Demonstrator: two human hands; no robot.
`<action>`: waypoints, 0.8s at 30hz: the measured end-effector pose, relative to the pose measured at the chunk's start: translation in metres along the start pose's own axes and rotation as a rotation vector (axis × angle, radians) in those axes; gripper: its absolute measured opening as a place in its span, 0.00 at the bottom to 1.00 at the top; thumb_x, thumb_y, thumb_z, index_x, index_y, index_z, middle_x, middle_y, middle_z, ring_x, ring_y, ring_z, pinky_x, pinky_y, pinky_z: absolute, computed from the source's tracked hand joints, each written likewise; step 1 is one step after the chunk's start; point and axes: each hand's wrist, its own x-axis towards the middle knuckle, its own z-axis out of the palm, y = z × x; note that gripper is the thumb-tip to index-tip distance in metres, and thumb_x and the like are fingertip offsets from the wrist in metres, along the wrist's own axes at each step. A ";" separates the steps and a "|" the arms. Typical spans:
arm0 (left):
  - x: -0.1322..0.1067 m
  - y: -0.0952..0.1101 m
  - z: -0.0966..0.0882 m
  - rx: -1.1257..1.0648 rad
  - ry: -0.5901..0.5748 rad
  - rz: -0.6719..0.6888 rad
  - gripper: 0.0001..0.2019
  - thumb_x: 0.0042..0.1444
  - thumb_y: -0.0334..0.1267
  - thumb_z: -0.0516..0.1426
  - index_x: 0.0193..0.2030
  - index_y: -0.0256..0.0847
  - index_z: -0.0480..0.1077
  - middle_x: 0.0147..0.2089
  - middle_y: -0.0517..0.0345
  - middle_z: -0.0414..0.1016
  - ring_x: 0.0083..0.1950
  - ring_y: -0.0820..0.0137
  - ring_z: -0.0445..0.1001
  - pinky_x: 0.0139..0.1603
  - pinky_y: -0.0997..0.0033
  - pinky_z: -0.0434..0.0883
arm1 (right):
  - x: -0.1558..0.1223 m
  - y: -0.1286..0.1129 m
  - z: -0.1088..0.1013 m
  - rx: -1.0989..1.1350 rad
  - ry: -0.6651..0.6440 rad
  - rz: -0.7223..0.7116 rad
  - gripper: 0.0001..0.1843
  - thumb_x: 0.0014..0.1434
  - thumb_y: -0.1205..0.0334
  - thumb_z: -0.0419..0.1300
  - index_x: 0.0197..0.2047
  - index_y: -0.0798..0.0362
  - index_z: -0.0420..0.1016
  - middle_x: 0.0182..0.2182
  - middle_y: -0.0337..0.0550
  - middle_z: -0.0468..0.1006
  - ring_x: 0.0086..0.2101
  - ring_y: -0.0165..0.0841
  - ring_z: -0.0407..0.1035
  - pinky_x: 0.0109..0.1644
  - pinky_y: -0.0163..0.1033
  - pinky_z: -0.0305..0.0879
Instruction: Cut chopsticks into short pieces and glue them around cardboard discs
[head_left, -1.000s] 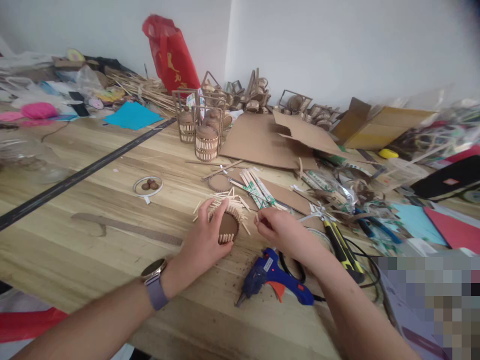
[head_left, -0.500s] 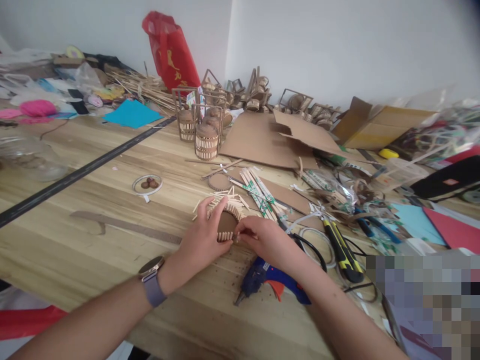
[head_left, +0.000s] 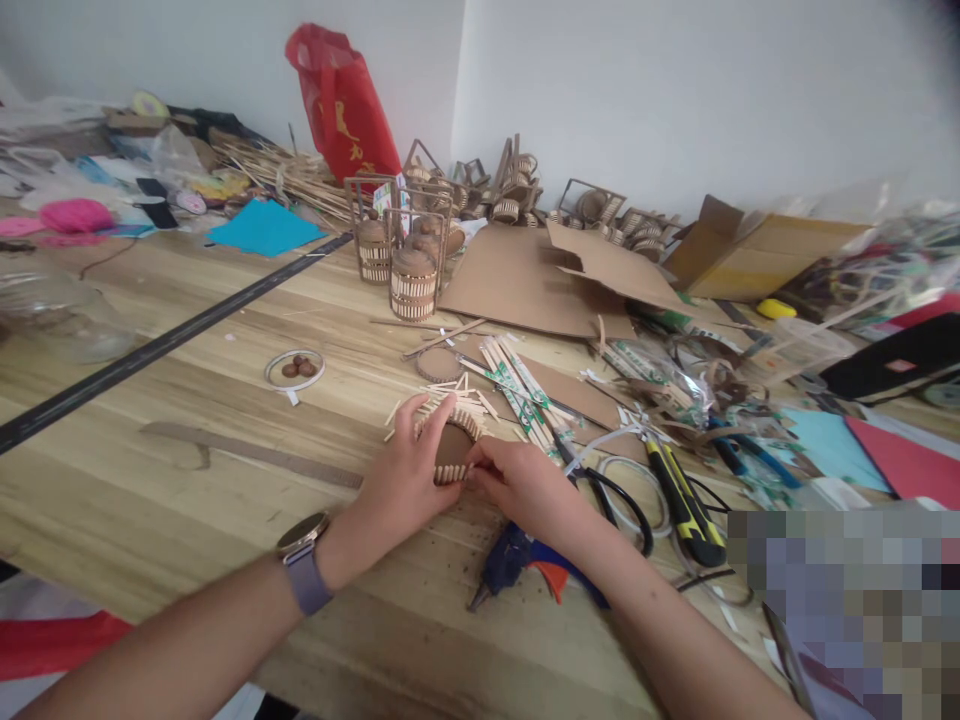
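Observation:
A round cardboard tray [head_left: 455,445] edged with short upright wooden sticks sits on the table in front of me. My left hand [head_left: 409,455] grips it from the left, fingers over the far rim and thumb at the near side. At its near right edge, the fingers of my right hand [head_left: 517,480] are pinched together against the stick wall; whatever lies between the fingertips is too small to make out. Loose short sticks [head_left: 480,400] are scattered just behind the tray. Below my right wrist lies a blue glue gun [head_left: 506,565], partly covered by the forearm.
A cardboard strip [head_left: 255,450] lies to the left, near a white ring [head_left: 268,372] around several brown balls. Scissors [head_left: 626,505] and a yellow-black utility knife [head_left: 686,505] lie right of my hand. Small stick baskets [head_left: 414,285] and cardboard sheets [head_left: 517,280] stand farther back.
My right hand has shifted slightly left, closer along the tray's near edge, and its forearm now covers more of the glue gun. My left hand keeps its hold.

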 end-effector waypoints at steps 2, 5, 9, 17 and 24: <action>0.000 0.000 0.000 -0.001 -0.005 0.004 0.47 0.45 0.30 0.64 0.70 0.46 0.45 0.64 0.42 0.48 0.67 0.49 0.55 0.60 0.47 0.68 | 0.000 -0.001 0.001 0.000 0.001 0.001 0.08 0.57 0.77 0.59 0.34 0.55 0.75 0.27 0.39 0.77 0.29 0.30 0.68 0.33 0.32 0.56; -0.001 0.000 0.000 -0.008 -0.019 -0.004 0.47 0.45 0.29 0.64 0.70 0.48 0.45 0.64 0.43 0.48 0.66 0.49 0.56 0.60 0.46 0.67 | 0.000 -0.002 0.003 -0.002 0.004 0.002 0.08 0.56 0.77 0.59 0.34 0.55 0.74 0.28 0.39 0.76 0.29 0.30 0.68 0.33 0.32 0.56; -0.001 0.000 -0.001 -0.008 -0.030 -0.013 0.48 0.45 0.28 0.63 0.70 0.49 0.45 0.65 0.43 0.48 0.66 0.49 0.56 0.59 0.47 0.69 | 0.001 -0.002 0.004 -0.007 0.012 0.007 0.08 0.56 0.78 0.59 0.33 0.55 0.73 0.27 0.39 0.76 0.29 0.30 0.68 0.33 0.32 0.55; -0.001 0.001 0.002 -0.017 -0.028 -0.025 0.48 0.45 0.28 0.63 0.70 0.52 0.43 0.66 0.45 0.46 0.65 0.49 0.59 0.55 0.49 0.71 | 0.000 -0.002 0.006 -0.015 0.021 0.017 0.08 0.57 0.76 0.59 0.33 0.54 0.72 0.28 0.39 0.76 0.30 0.31 0.67 0.33 0.32 0.55; -0.002 0.005 0.004 0.010 0.014 -0.019 0.48 0.45 0.28 0.65 0.70 0.50 0.44 0.66 0.43 0.46 0.66 0.48 0.58 0.59 0.45 0.68 | 0.000 -0.004 0.004 -0.021 0.007 0.034 0.08 0.57 0.76 0.58 0.35 0.54 0.73 0.30 0.42 0.78 0.31 0.32 0.70 0.34 0.33 0.57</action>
